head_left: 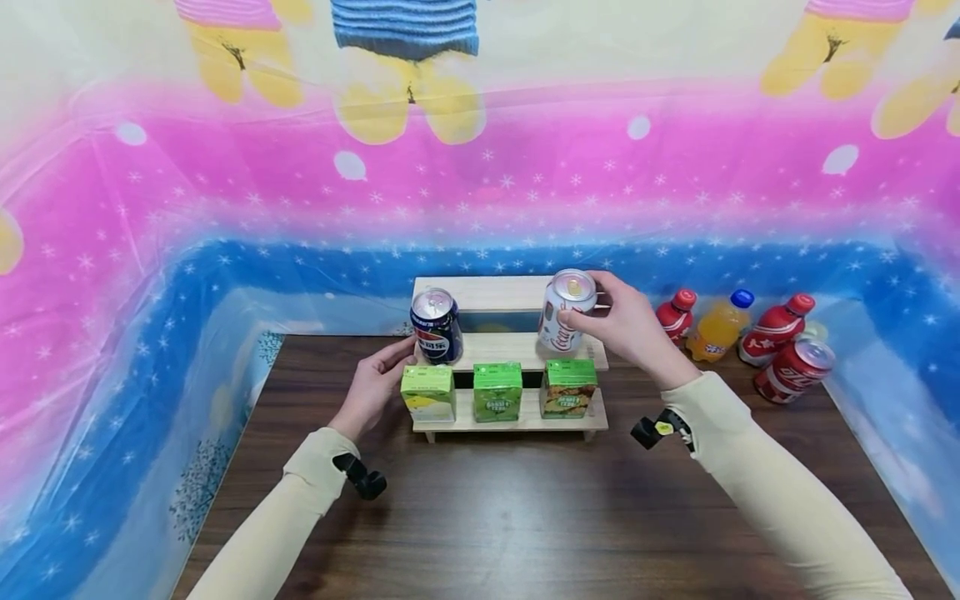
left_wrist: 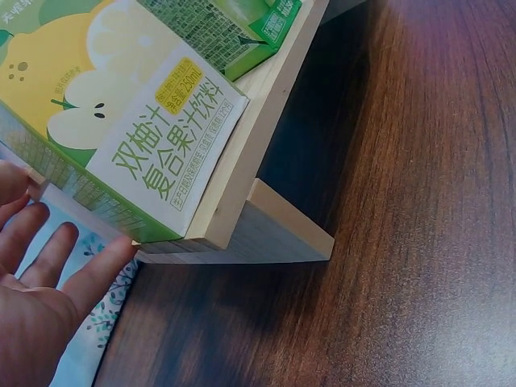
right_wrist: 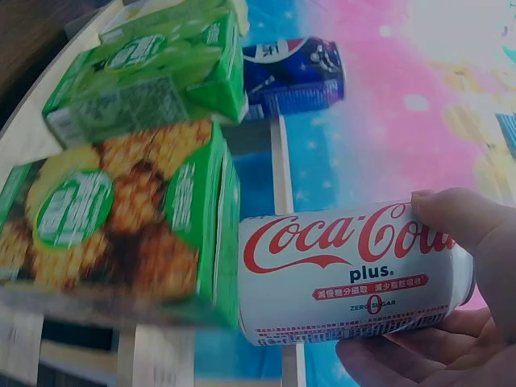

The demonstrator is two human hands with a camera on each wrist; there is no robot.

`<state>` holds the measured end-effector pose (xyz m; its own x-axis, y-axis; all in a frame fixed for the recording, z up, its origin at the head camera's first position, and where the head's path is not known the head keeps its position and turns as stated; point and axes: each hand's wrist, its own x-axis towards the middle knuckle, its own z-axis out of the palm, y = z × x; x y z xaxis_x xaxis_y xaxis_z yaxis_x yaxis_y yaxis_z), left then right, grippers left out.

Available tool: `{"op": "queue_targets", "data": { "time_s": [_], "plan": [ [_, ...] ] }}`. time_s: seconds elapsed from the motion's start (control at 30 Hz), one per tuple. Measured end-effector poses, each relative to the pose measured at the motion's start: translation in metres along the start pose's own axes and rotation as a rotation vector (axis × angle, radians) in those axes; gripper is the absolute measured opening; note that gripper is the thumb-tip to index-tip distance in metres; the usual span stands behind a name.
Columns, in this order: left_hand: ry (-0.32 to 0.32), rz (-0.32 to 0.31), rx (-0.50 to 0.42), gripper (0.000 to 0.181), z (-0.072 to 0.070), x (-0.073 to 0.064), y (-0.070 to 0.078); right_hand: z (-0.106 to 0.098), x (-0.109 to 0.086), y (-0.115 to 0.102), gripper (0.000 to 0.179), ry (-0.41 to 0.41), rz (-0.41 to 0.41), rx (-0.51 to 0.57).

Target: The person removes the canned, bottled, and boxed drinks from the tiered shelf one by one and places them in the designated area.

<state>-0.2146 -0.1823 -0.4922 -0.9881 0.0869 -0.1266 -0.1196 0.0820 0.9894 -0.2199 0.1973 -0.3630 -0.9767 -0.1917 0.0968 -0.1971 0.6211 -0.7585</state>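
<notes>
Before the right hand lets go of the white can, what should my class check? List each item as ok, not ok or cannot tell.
1. White can held by the right hand: ok, thumb and fingers on opposite sides.
2. Can's base flat on the middle shelf: cannot tell.
3. Dark blue can upright on that shelf: ok.
4. Three juice cartons standing on the front shelf: ok.
5. Red can on a shelf: not ok, it's on the table.

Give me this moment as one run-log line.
right hand: grips white can, middle tier right | left hand: beside shelf, left end | blue can: middle tier left | three juice boxes: bottom tier
</notes>
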Motion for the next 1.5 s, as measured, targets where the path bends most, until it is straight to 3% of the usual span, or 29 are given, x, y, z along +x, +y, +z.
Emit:
{"op": "queue_targets", "data": {
  "time_s": [0.43,0.77,1.23,1.5],
  "plan": [
    [-0.006,-0.023,-0.022,0.047,-0.001,0.001,-0.001,-0.046,-0.026,0.024,0.075,0.087,0.012,-0.069],
    [-0.011,-0.027,-0.023,0.048,-0.002,0.003,-0.003,-0.079,-0.043,0.047,0.086,0.131,0.106,-0.126],
    [-0.012,-0.021,-0.015,0.047,-0.003,0.003,-0.003,-0.110,-0.065,0.110,0.085,0.162,0.180,-0.172],
    [-0.012,-0.018,-0.012,0.047,-0.002,0.001,-0.002,-0.121,-0.071,0.154,0.071,0.169,0.142,-0.195]
  ]
}}
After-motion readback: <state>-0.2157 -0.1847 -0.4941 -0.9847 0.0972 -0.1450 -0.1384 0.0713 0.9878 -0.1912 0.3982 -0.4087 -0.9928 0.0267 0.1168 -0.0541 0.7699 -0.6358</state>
